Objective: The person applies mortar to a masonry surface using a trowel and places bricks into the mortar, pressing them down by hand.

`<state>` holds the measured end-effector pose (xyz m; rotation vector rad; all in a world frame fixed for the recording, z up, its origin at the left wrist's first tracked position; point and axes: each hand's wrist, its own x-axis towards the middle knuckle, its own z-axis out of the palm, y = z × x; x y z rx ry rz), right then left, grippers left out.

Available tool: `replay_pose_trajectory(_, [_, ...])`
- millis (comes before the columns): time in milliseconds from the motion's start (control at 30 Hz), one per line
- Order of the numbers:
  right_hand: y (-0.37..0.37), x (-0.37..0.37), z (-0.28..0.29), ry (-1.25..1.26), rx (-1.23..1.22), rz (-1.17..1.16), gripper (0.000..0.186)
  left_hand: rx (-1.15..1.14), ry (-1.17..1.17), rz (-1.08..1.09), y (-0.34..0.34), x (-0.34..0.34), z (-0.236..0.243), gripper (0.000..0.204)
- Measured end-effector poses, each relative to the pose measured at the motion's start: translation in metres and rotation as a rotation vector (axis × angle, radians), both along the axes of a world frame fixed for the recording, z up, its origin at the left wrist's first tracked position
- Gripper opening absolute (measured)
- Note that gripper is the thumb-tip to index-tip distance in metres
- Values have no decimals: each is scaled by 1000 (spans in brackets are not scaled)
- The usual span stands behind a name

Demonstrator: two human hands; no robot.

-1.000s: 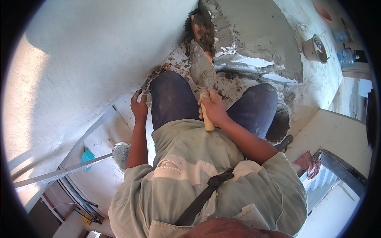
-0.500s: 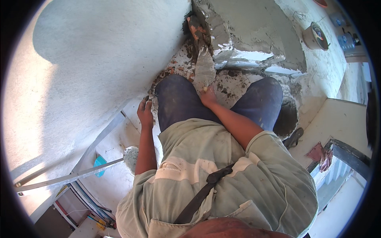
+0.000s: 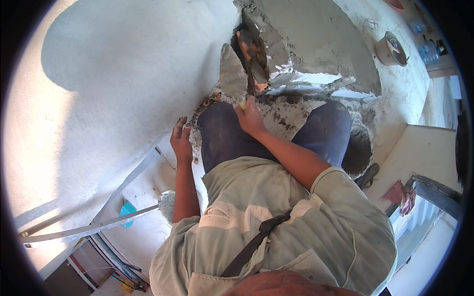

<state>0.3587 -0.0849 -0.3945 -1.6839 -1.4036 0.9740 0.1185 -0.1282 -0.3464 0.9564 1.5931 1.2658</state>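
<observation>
My right hand is closed round the handle of a trowel. The trowel's broad grey blade, smeared with mortar, points away from me near the white wall. Just right of the blade is a rough gap with exposed reddish brick, beside a block coated in wet grey plaster. Over by my left knee, my left hand is raised beside the wall, fingers loosely bent and apart. Its fingertips look dark with mortar, and I see nothing held in it.
Mortar crumbs and debris lie on the floor between my knees. A dark bucket stands by my right leg, with a sandal behind it. A pail sits far right. At left, a long straight bar reaches toward a round mortar-covered thing.
My right hand has swung the trowel left and slightly farther away, from against the plastered block's edge toward the white wall, uncovering the brick gap. My left hand has barely moved.
</observation>
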Motion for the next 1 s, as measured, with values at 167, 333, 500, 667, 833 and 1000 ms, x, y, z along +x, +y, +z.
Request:
replay_pose_trajectory(167, [79, -38, 13, 105, -125, -249, 42, -26, 27, -38, -1, -1, 9, 44])
replay_pose_trajectory(333, [134, -46, -5, 84, -102, -338, 43, -19, -11, -63, -6, -10, 0, 44])
replay_pose_trajectory(500, [134, -45, -5, 135, -221, -323, 41, -55, -56, -42, -20, -13, -10, 44])
replay_pose_trajectory(667, [70, -56, 18, 535, -404, -393, 39, -52, 21, -45, -21, -8, 6, 42])
replay_pose_trajectory(833, [22, -55, 6, 673, -624, -315, 38, -53, 17, -81, -16, -12, 5, 43])
replay_pose_trajectory(1000, [-20, -21, 62, 713, -708, -300, 33, -59, 23, -121, -17, -14, 5, 43])
